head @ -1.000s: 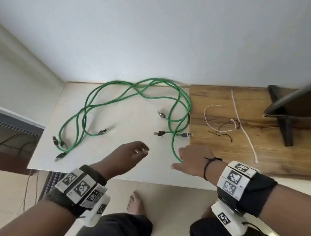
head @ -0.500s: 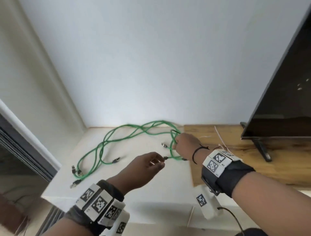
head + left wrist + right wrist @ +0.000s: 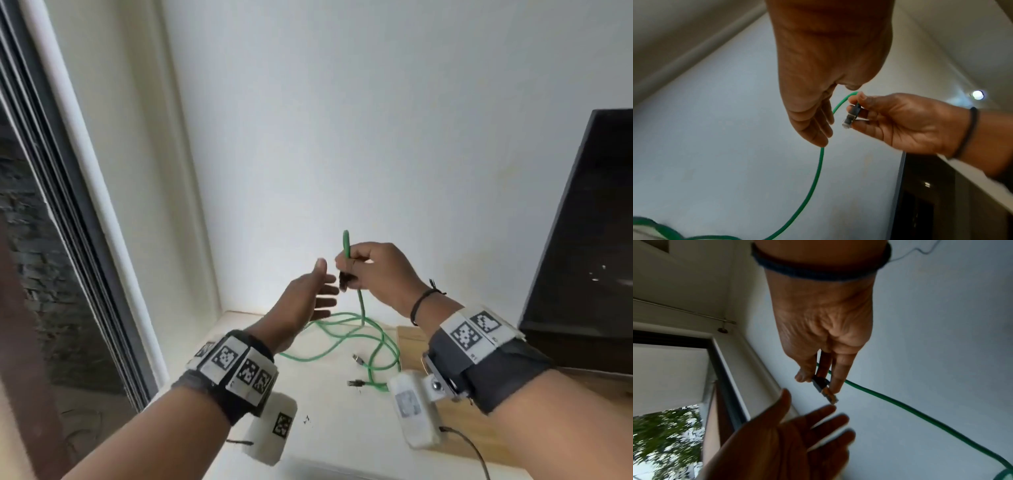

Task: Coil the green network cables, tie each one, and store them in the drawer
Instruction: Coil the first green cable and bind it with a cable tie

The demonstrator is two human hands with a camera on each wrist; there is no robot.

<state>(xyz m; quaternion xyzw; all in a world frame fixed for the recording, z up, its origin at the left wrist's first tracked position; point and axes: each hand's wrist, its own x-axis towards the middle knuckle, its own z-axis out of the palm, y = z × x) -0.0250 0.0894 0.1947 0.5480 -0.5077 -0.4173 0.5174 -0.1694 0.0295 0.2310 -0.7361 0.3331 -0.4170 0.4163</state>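
My right hand (image 3: 356,270) is raised above the table and pinches one green network cable (image 3: 360,305) close to its end. The dark plug (image 3: 851,117) with its metal tip (image 3: 830,396) sticks out below the fingers. A short loop of that cable (image 3: 346,245) stands up above the fist, and the rest hangs down to the table. My left hand (image 3: 317,296) is open just left of the plug, fingers straight, holding nothing. More green cable (image 3: 342,342) lies looped on the white table (image 3: 329,411), with two loose plugs (image 3: 356,383) near the front.
A wooden board (image 3: 411,342) lies to the right of the white table. A dark TV screen (image 3: 582,240) stands at the far right. A window frame (image 3: 68,205) runs down the left side. The white wall is close behind the hands.
My right hand has lifted the cable end off the table up to chest height. My left hand rose with it and opened beside the plug. The head view tilted upward.
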